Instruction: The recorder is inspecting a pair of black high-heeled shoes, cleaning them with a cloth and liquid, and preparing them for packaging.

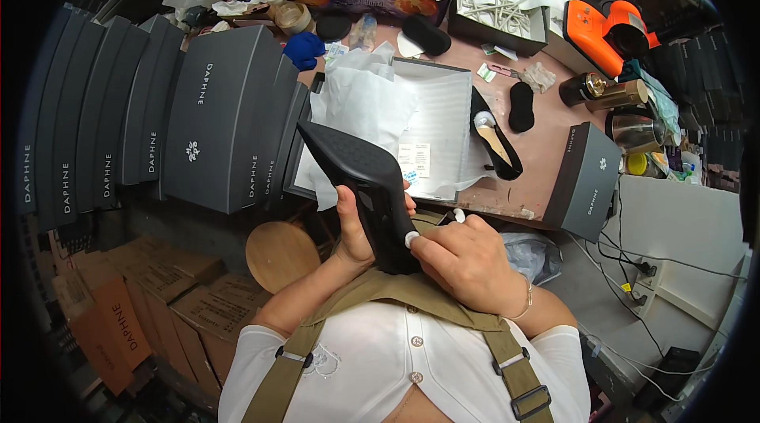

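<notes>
My left hand (354,227) grips a black pointed-toe shoe (360,178), its sole turned up and its toe pointing to the far left. My right hand (469,258) is closed at the shoe's heel end, fingers curled. Something small and white (411,239) shows at its fingertips against the shoe; I cannot tell what it is. Beyond my hands lies an open shoe box (465,118) with white tissue paper (360,94) in it. A second black shoe (496,138), with white stuffing inside, rests at the box's right side.
Dark grey shoe boxes (210,118) stand in a row at left, and another box (587,182) sits at the table's right. Behind are a box of white sticks (507,7), an orange tape dispenser (594,35) and black pads (521,106). A round wooden stool (281,255) stands below left.
</notes>
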{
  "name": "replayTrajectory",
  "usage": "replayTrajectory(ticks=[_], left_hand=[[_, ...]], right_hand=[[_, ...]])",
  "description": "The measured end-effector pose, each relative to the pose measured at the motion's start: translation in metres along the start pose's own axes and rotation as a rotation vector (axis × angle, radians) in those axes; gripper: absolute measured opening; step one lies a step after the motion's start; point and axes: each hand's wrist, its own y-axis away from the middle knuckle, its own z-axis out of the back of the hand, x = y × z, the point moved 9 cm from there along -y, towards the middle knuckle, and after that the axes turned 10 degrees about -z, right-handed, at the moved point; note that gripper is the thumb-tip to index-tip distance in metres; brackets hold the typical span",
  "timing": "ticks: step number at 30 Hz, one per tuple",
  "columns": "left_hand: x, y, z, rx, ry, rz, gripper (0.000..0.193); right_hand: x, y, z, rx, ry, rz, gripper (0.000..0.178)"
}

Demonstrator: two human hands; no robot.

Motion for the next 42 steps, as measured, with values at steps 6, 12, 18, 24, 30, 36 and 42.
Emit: replayTrajectory(ticks=[6, 12, 18, 24, 30, 36, 42], left_hand=[[-0.006, 0.006, -0.004, -0.007, -0.116, -0.060, 0.098], [-0.011, 0.014, -0.005, 0.044, -0.224, -0.147, 0.098], [-0.010, 0.020, -0.003, 0.002, -0.177, -0.150, 0.094], [-0.006, 0.021, 0.002, 0.008, -0.172, -0.112, 0.092], [-0.004, 0.015, 0.002, 0.058, -0.135, -0.083, 0.090], [0.000, 0.010, -0.001, 0.029, 0.000, -0.063, 0.094], [0.000, -0.004, -0.002, 0.062, 0.072, -0.002, 0.101]], right_hand=[[-0.011, 0.002, -0.021, 0.069, -0.152, -0.134, 0.020], [-0.026, 0.003, -0.023, 0.031, -0.314, -0.343, 0.018], [-0.022, -0.001, -0.029, -0.041, -0.333, -0.296, 0.016], [-0.021, -0.005, -0.032, -0.074, -0.251, -0.306, 0.014], [-0.020, -0.012, -0.031, -0.073, -0.134, -0.310, 0.013], [-0.032, -0.015, 0.013, -0.237, -0.364, -0.330, 0.019], [-0.081, 0.013, 0.006, -0.130, -0.745, -0.606, 0.015]])
